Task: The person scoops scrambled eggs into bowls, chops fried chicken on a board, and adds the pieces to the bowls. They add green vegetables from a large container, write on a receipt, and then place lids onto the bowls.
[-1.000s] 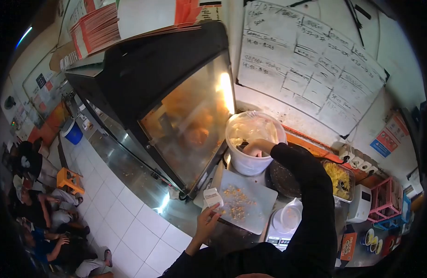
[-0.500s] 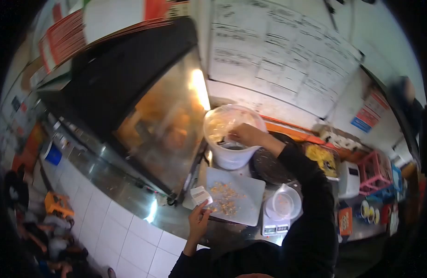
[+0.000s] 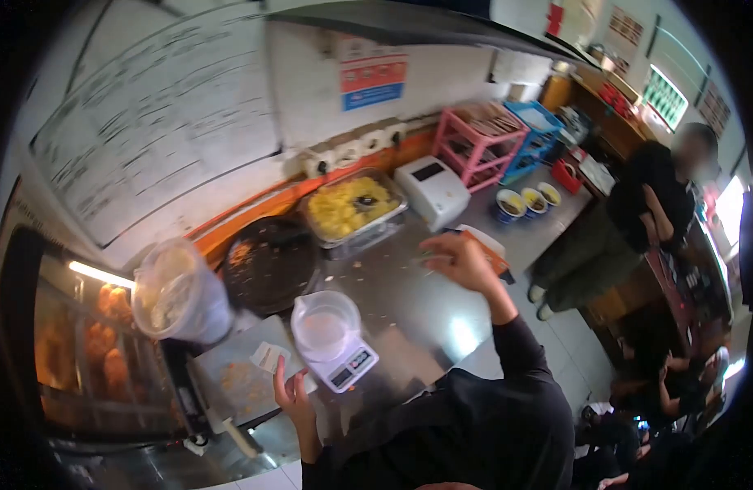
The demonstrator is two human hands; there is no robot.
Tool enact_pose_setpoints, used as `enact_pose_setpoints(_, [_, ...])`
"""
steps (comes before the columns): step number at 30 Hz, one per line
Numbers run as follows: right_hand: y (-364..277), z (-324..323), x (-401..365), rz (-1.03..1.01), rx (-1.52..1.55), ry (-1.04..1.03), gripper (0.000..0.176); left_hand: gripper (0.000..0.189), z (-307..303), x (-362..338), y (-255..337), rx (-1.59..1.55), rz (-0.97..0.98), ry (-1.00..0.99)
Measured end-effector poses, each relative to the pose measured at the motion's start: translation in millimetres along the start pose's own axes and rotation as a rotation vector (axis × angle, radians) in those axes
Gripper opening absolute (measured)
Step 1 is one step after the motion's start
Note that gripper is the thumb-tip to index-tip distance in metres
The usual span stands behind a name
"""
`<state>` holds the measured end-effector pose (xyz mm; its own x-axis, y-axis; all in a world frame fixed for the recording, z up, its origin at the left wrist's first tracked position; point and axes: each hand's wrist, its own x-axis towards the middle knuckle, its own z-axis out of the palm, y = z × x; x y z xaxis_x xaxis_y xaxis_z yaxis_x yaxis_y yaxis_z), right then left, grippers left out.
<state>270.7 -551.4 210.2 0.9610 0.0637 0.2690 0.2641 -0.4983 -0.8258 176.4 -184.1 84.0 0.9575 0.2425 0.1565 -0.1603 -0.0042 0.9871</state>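
Observation:
My left hand (image 3: 293, 402) holds a small white printed packet (image 3: 268, 357) at its fingertips, above a white cutting board (image 3: 266, 400) scattered with brownish bits. My right hand (image 3: 466, 263) is raised over the steel counter, fingers apart and slightly blurred, with nothing clearly held. Between the hands, a clear plastic jug (image 3: 326, 322) stands on a white digital kitchen scale (image 3: 352, 367). Behind the board is a white bucket (image 3: 180, 290) with pale contents, partly visible. Beside it lies a round black pan (image 3: 270, 273) with crumbs on it.
A tray of yellow food (image 3: 348, 204) sits against the wall, next to a white device (image 3: 433, 192) and a pink rack (image 3: 478, 147). Several small cups stand farther right. At left is a lit glass cabinet (image 3: 107, 351). Another person (image 3: 650, 204) stands at right.
The view has swung to the right. My right hand has come out of the white bucket and across the counter. My left hand still holds the packet over the board.

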Motion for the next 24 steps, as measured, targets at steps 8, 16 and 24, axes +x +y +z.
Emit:
enact_pose_setpoints(8, [237,-206,-29,0.231,-0.39,0.406,0.017,0.084,339,-22,-34,-0.333,-0.261,-0.39])
enact_pose_setpoints(16, [406,-200,-27,0.203,-0.414,-0.488,0.026,0.108,539,-20,-104,0.116,-0.239,-0.279])
enact_pose_setpoints(24, [428,-137,-122,0.845,0.513,-0.127,0.03,0.102,556,-5,-130,0.09,-0.275,-0.253])
